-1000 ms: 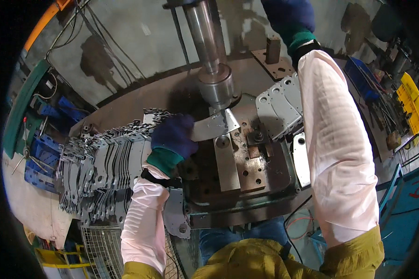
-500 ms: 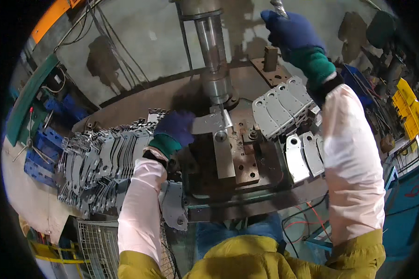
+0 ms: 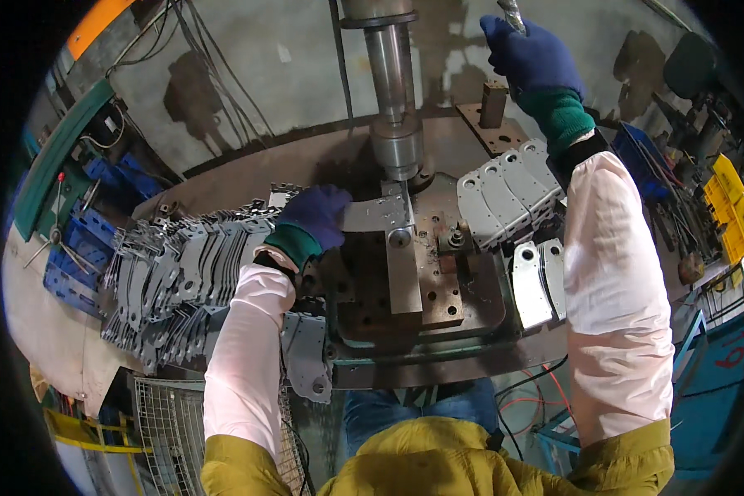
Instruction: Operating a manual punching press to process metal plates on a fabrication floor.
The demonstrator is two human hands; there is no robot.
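My left hand, in a blue knit glove with a green cuff, is closed on one end of a flat grey metal bracket. The bracket's other end lies at the fixture block, under the steel spindle of a drill press. A thin tool tip shows below the spindle, but I cannot tell whether it touches the bracket. Raised at the upper right, my right hand, gloved the same way, is wrapped round a shiny metal lever handle. The handle's far end is cut off by the picture's edge.
Many similar brackets are piled at the left. More stand in rows on the right, with others nearer me. A drilled base plate with an upright post stands behind. Blue bins and a wire basket lie left; yellow bins right.
The whole view has shifted slightly, with the scene sitting a little further right. Both hands keep their grips, and the bracket stays at the fixture.
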